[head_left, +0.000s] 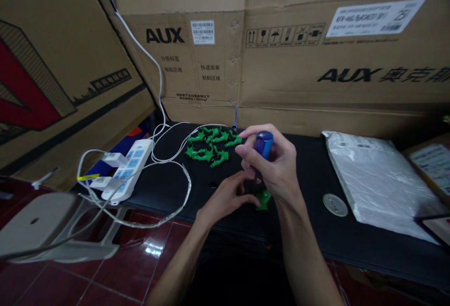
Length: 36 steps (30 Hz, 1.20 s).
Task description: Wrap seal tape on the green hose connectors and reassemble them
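My right hand [276, 165] is closed round a screwdriver with a blue handle [263, 143], held upright with its tip pointing down at a small green plastic part [263, 199] on the black table [316, 231]. My left hand [228, 196] pinches and steadies that green part from the left. Behind the hands lies a pile of several more green parts [211, 145].
A white power strip [128, 170] with plugs and white cables [172, 156] lies at the table's left end. A plastic-wrapped packet [372, 175] and a round metal disc [334, 204] sit to the right. Cardboard boxes [281, 53] wall the back. A white stool [38, 226] stands on the red floor.
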Available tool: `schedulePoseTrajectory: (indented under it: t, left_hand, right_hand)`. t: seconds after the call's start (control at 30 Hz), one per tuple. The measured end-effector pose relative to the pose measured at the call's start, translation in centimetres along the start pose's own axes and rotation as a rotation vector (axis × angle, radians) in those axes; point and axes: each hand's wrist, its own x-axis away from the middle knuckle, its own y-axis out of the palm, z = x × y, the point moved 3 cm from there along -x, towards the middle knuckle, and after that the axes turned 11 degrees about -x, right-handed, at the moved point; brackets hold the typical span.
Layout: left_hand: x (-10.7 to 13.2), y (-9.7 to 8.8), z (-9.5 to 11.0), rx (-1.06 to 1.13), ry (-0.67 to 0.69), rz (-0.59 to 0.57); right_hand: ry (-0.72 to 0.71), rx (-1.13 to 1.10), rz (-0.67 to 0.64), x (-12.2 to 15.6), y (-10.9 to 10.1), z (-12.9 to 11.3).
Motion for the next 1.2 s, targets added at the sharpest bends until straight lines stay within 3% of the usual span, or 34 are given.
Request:
schedulePoseTrajectory:
  t: [0.13, 0.3, 0.57, 0.7, 0.87, 1.03, 1.2]
  left_hand:
    - [1.1, -0.4, 0.2, -0.101, 0.065, -0.101]
    - [0.7, -0.6, 0.1, -0.188, 0.12, -0.161]
    - [0.5, -1.5, 0.7, -0.202, 0.172, -0.199]
    - [2.0, -2.6, 0.0, -0.118, 0.064, -0.04]
    - [4.8, -3.6, -2.1, -0.078, -0.128, 0.209]
    - [6.4, -4.1, -3.4, -0.088, -0.19, 0.295]
    - [6.8, -4.0, -3.9, -0.063, -0.171, 0.341]
  right_hand:
    - [0.018, 0.002, 0.033, -0.1, -0.1, 0.1]
    - [0.008, -0.033, 0.085, -0.3, 0.3, -0.5]
    - [-0.237, -0.086, 0.282, 0.5, 0.3, -5.7]
    - [-0.248, -0.121, 0.446, 1.1, 0.1, -6.3]
    - [-0.256, -0.188, 0.545, 1.2, 0.2, -3.8]
    - [-0.24, -0.222, 0.527, 1.1, 0.9, -0.8]
    - [-0.235, -0.239, 0.519, 1.2, 1.9, 0.6]
